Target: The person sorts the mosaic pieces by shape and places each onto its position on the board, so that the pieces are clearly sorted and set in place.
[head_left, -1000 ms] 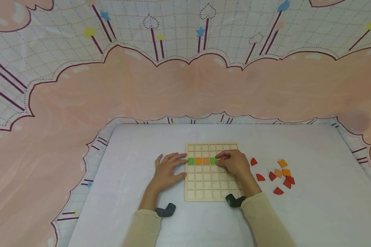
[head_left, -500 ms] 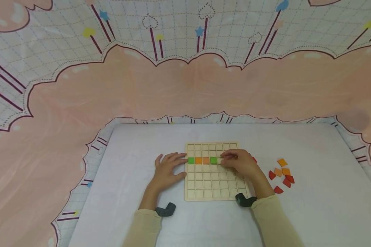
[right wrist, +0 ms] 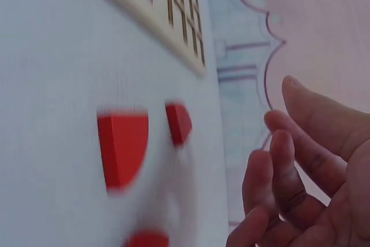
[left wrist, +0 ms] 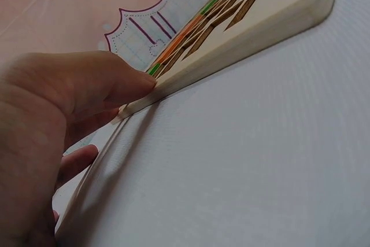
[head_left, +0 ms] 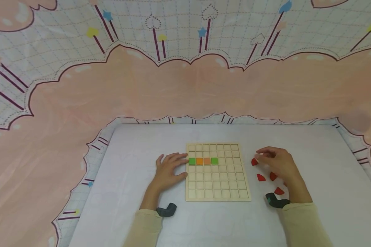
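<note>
Both empty: we're ideally steadying this wooden gridboard (head_left: 224,176), left hand (head_left: 168,174) wide at nine o'clock, right hand (head_left: 281,167) loose at three.

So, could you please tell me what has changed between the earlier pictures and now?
The right hand has moved to the right, from the rightmost green tile and off the board, to the red pieces; it holds nothing. The left hand stays at the board's left edge, and the four tiles remain in their row.
</note>
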A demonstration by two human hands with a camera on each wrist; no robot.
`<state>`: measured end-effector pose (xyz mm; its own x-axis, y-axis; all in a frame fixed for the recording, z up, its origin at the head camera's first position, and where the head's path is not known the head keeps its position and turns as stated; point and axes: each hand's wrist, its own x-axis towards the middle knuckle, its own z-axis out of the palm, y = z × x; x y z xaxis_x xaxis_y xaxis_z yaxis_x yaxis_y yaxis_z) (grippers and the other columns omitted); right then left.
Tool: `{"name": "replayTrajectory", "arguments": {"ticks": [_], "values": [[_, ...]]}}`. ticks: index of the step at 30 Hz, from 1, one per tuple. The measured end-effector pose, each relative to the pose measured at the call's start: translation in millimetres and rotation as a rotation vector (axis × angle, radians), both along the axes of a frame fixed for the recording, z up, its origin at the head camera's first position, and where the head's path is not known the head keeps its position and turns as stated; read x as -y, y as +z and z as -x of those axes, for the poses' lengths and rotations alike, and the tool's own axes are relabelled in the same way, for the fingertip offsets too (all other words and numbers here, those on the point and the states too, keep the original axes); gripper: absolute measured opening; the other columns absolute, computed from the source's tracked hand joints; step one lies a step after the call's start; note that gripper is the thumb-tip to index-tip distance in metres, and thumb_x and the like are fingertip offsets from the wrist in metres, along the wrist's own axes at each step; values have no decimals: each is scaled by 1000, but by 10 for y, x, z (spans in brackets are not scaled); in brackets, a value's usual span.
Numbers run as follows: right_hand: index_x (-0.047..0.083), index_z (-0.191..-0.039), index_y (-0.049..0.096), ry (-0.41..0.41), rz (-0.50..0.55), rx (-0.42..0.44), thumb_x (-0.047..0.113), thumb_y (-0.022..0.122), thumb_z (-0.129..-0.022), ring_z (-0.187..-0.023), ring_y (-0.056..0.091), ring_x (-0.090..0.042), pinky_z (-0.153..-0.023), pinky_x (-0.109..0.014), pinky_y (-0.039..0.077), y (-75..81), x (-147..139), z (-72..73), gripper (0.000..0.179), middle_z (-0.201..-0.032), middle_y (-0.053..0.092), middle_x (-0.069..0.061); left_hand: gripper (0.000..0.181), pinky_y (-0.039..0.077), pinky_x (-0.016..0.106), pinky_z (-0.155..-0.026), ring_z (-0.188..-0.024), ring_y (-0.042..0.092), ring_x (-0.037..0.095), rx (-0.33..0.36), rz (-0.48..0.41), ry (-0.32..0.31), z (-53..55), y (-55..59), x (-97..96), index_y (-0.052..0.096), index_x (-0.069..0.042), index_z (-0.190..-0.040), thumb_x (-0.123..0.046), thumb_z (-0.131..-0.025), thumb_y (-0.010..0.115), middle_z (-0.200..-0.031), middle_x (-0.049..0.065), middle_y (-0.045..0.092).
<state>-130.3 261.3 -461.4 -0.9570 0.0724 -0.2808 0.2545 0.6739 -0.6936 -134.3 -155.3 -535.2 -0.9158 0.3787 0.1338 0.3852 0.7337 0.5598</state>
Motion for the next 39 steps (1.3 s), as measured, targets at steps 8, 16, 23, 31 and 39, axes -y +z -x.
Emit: {"name": "replayTrajectory", "arguments": {"ticks": [8,16,23,31,39], "values": [[7,-130,65,-116,-144,43,57,64,-94,-105,52,-36,-67,-31,48,-98,-541,-108,62,-119,61,-22,47,4,65,-120,-145,41,24,14,-2,2,-18,21,-10,69,-27,-131,-35,-84,74,-151,-11,55],[2,-134,60,-165,-127,119,59,64,-93,-114,47,-44,-79,-48,49,-152,-790,-183,71,-124,59,-26,47,5,64,-121,-145,42,23,11,4,8,-23,25,-7,69,-27,-131,-35,-84,74,-151,-11,55],[4,-136,58,-157,-122,211,65,66,-88,-118,44,-46,-83,-53,50,-190,-872,-130,79,-128,56,-25,48,5,65,-121,-145,42,23,5,3,2,-18,12,-7,69,-27,-131,-35,-84,75,-151,-11,55],[-1,-127,61,-157,-119,221,47,74,-89,-114,43,-47,-84,-54,50,-172,-873,-70,62,-118,58,-26,48,5,65,-121,-145,41,22,1,5,6,-14,6,-9,69,-28,-131,-34,-84,75,-151,-12,55],[-3,-125,63,-152,-129,219,40,74,-90,-114,43,-48,-84,-53,51,-221,-862,-56,57,-125,56,-31,48,4,65,-121,-146,41,23,9,15,7,-5,11,-12,69,-28,-131,-35,-84,75,-152,-12,55]]}}
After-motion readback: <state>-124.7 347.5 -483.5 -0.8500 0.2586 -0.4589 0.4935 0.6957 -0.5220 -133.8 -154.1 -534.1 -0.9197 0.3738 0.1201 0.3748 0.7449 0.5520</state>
